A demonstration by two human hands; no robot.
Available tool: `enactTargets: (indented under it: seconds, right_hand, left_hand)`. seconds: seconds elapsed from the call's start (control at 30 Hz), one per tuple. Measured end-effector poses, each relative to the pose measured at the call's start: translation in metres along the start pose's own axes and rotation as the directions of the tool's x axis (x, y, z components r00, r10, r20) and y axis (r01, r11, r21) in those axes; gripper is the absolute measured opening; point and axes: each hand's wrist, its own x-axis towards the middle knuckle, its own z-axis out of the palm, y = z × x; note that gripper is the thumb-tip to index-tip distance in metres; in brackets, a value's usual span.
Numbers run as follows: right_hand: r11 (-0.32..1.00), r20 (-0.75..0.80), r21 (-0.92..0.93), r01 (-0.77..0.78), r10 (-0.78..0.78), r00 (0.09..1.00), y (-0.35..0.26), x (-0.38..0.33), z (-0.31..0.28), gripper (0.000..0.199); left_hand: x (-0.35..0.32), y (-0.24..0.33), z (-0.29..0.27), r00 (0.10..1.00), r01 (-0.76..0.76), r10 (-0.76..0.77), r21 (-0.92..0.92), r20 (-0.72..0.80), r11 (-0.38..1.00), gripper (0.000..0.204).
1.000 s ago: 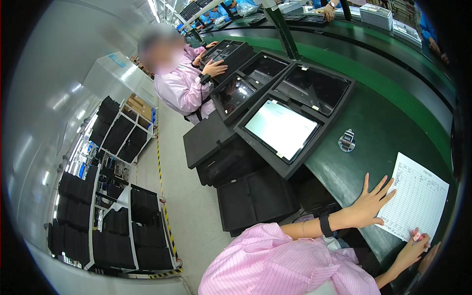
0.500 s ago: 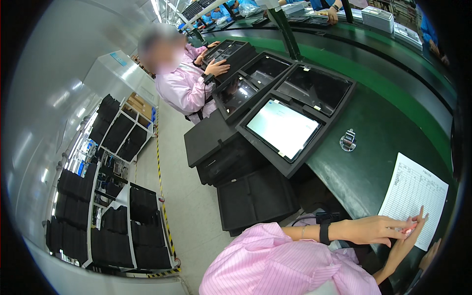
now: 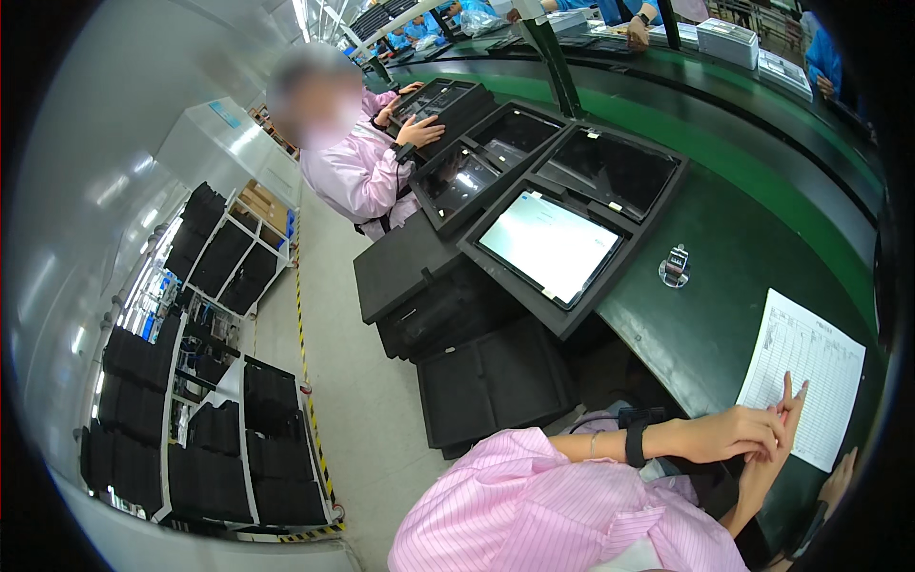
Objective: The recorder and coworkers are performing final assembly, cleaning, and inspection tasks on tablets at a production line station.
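The printed sheet (image 3: 805,377) lies at the near right edge of the green workbench (image 3: 724,315). The left hand (image 3: 729,434) rests loosely curled at its lower edge, gripping nothing; the right hand (image 3: 777,443), fingers extended, touches the paper beside it.

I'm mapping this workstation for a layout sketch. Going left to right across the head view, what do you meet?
Racks of black trays → co-worker in a pink coat → lit screen in a black tray → small clear-based item on the green bench → left hand → printed sheet.
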Motion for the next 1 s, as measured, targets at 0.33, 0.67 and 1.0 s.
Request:
enactTargets:
  seconds: [0.33, 0.67, 1.0]
  right_hand:
    - [0.988, 0.263, -0.124, -0.087, 0.117, 0.958, -0.023, 0.007, -0.038, 0.052]
    - [0.894, -0.347, -0.441, -0.082, -0.086, 0.934, 0.019, -0.005, -0.132, 0.038]
    - [0.625, 0.339, -0.752, 0.207, 0.098, 0.936, -0.022, -0.037, -0.024, 0.085]
  left_hand:
    - [-0.013, 0.018, 0.001, 0.998, -0.057, 0.060, 0.063, -0.036, 0.996, 0.009]
    - [-0.018, 0.018, -0.005, 0.990, -0.038, 0.065, 0.204, -0.126, 0.978, 0.010]
    - [-0.020, -0.013, -0.023, 0.924, 0.178, -0.083, 0.225, -0.374, 0.958, 0.012]
